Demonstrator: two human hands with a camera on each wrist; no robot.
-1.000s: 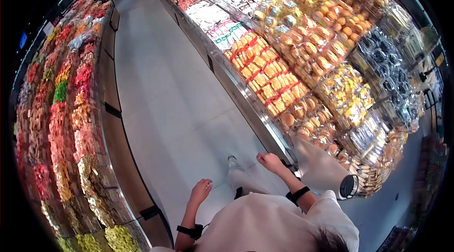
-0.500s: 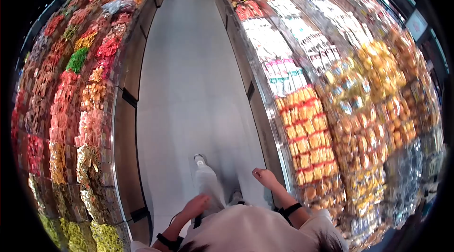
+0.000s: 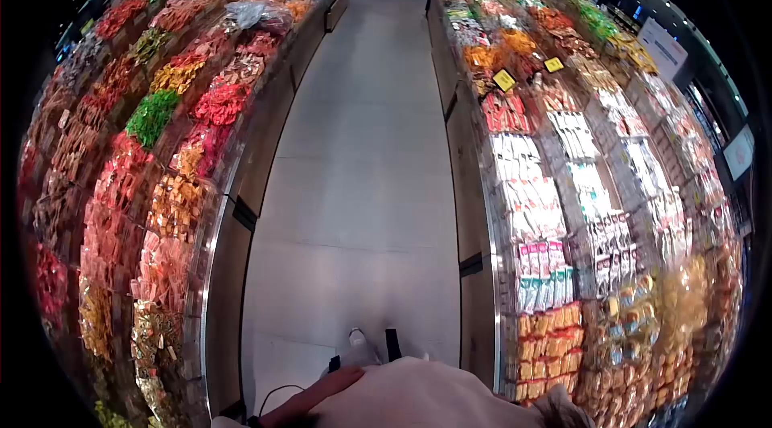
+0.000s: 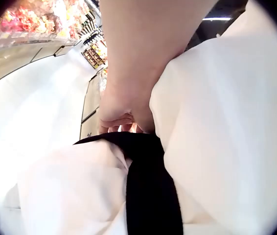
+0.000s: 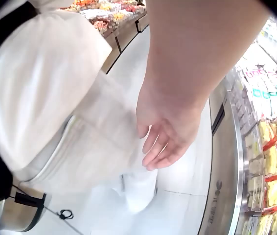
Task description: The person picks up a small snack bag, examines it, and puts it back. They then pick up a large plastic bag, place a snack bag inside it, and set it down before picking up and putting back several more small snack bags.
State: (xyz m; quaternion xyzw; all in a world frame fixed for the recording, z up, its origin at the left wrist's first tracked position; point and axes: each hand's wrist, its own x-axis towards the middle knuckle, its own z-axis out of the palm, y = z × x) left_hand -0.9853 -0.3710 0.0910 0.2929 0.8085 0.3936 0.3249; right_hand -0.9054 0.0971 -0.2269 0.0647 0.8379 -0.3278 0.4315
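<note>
While your right hand has left head view, its fingers hang loose; your left hand I can't judge. Bins hold packets.

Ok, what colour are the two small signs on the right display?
Both signs are yellow, clearest in the head view.

The head view bows its shelves in fisheye curves, with black corners. Pale glare streaks the grey floor; white packets shine brightly. The left wrist view washes the floor nearly white.
</note>
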